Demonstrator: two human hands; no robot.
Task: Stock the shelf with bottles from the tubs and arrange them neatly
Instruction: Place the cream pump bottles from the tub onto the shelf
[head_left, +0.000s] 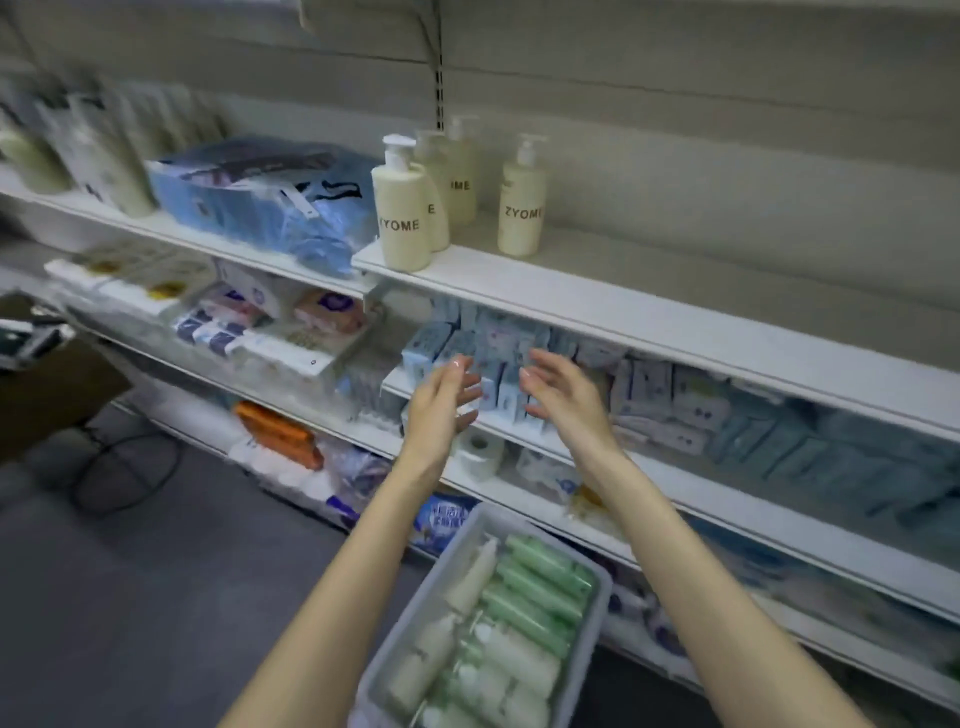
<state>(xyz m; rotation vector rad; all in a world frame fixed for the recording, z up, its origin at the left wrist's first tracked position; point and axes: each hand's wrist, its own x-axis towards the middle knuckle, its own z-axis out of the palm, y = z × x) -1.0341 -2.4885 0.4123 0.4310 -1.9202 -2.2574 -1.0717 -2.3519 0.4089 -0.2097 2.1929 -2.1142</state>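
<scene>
Landmark: white top shelf (623, 306), running from left to lower right.

Item 1. Cream pump bottles, four in all, upright on the top shelf at its left end. Three stand in a file from front to back: front bottle (402, 213), lettered ZYOME, at the shelf's front edge; second bottle (435, 197) just behind it and partly hidden; third bottle (462, 176) behind that. The fourth bottle (521, 205) stands apart to the right of the file, also lettered ZYOME. The shelf to the right of it is bare.

Item 2. Grey tub (592, 623), below the top shelf and nearest the camera, between the two forearms. It holds bottles lying on their sides: green bottles (535, 587) in a row along its right side, whitish bottles (467, 649) along its left.

Item 3. Left hand (441, 400), raised in front of the tier just under the top shelf, fingers spread and slightly curled, palm turned right, holding nothing.

Item 4. Right hand (563, 395), level with the left hand and a little apart from it, fingers spread, palm turned left, holding nothing.

Item 5. Pale blue packets (675, 400), stacked on the tier beneath the top shelf, behind both hands.

Item 6. Blue bagged bundle (265, 197), left of the bottle file on the adjoining shelf section.

Item 7. Toilet roll (480, 452), two tiers below the top shelf, beneath the left hand.
</scene>
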